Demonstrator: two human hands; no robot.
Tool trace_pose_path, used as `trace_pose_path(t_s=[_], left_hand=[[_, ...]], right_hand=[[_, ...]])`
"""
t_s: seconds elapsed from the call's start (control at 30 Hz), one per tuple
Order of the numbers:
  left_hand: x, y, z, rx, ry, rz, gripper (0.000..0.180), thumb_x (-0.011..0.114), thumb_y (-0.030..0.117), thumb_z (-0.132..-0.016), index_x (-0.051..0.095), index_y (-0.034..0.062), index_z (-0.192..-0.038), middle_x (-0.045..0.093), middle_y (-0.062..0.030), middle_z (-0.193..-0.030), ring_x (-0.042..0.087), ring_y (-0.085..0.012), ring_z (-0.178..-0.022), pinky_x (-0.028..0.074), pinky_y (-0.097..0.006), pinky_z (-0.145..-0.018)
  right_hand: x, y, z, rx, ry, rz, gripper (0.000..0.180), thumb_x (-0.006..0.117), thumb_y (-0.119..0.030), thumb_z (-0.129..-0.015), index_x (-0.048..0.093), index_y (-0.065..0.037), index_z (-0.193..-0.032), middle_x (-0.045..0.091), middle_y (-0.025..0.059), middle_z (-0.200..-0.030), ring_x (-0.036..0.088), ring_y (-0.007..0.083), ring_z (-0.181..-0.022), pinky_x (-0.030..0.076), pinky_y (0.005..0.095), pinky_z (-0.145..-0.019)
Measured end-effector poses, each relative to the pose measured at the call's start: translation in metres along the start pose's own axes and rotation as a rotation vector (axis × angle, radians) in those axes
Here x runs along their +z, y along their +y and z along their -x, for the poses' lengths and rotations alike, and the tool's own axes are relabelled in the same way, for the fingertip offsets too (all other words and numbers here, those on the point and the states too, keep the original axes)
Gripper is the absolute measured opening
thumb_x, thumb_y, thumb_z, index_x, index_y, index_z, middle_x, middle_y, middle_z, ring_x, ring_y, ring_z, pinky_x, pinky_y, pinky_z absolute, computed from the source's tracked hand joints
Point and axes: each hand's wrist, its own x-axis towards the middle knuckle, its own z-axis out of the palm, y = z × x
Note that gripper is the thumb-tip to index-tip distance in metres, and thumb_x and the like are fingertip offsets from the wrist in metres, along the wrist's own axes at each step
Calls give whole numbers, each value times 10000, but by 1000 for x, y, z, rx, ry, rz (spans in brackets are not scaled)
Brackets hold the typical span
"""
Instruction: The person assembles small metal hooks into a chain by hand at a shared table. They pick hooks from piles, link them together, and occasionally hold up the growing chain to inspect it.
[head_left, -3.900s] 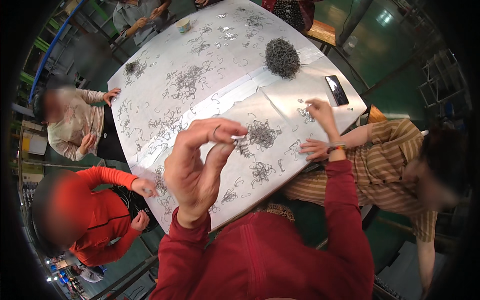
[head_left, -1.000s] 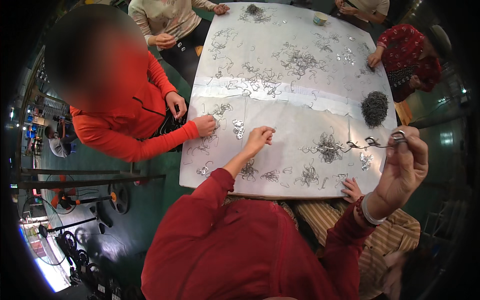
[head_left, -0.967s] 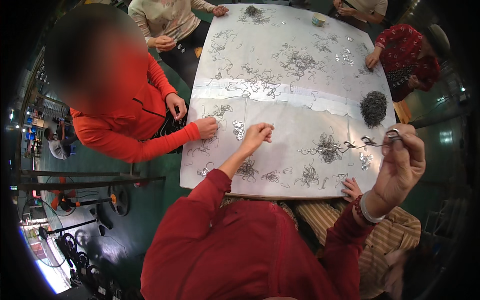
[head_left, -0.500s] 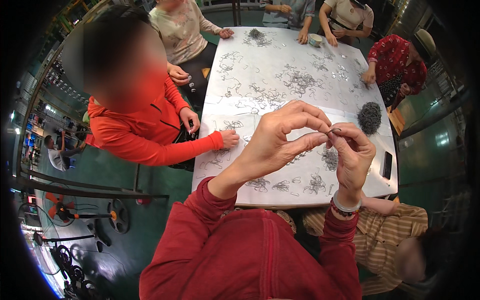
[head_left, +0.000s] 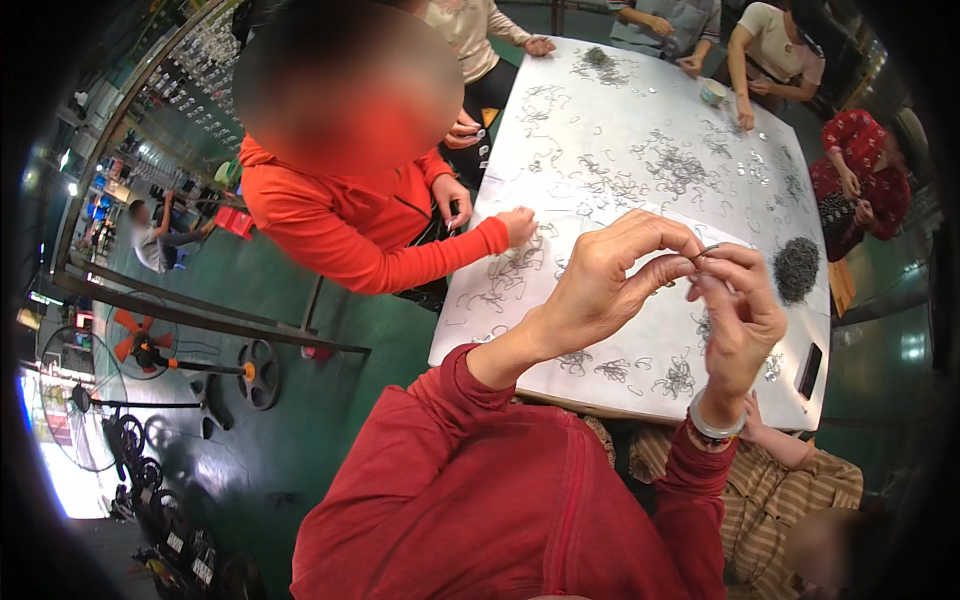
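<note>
My left hand point(head_left: 610, 285) and my right hand point(head_left: 738, 315) are raised together over the white table point(head_left: 640, 180). Their fingertips pinch a small thin metal wire piece point(head_left: 704, 252) between them, thumb and forefinger of each hand closed on it. I wear red sleeves and a pale bangle on my right wrist. Below the hands the table carries scattered clusters of small wire hooks point(head_left: 680, 378) and a dark heap of them point(head_left: 797, 268) at the right.
A person in an orange top point(head_left: 350, 215) leans on the table's left side, one hand among the wire pieces. A person in a striped shirt point(head_left: 790, 480) sits at my right. Others work at the far end. A black phone point(head_left: 811, 370) lies near the right edge. A fan point(head_left: 140, 345) stands on the green floor.
A second ago my hands were apart, the left on the table and the right lifted with a wire piece. They have come together in front of me and both now pinch the piece.
</note>
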Motion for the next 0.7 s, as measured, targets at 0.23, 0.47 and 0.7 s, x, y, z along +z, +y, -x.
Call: trace_pose_path(t_s=[0.23,0.47,0.7], left_hand=[[-53,55,19,16,-6,-11,60,598,-8,-866,543,2,-890,653,-176,-840,621,-273,-815,490,-420,-734],[-80,86,31,168,155,50,141,666,159,-846,572,54,-851,657,-130,-814,630,-265,-794,469,-445,-792],[-105,92,50,209,293,-44,171,664,253,-867,539,143,-905,648,-86,-839,591,-225,-834,432,-437,-836]], right_hand=[[-13,71,-30,199,201,-110,204,534,-13,-902,621,38,-1078,615,82,-794,569,125,-681,463,244,-590],[49,250,-40,557,-130,-54,317,615,-74,-828,598,0,-1135,652,76,-752,607,127,-665,483,246,-559],[45,366,63,552,-468,654,272,726,-97,-699,656,-6,-945,641,201,-887,619,341,-858,497,408,-764]])
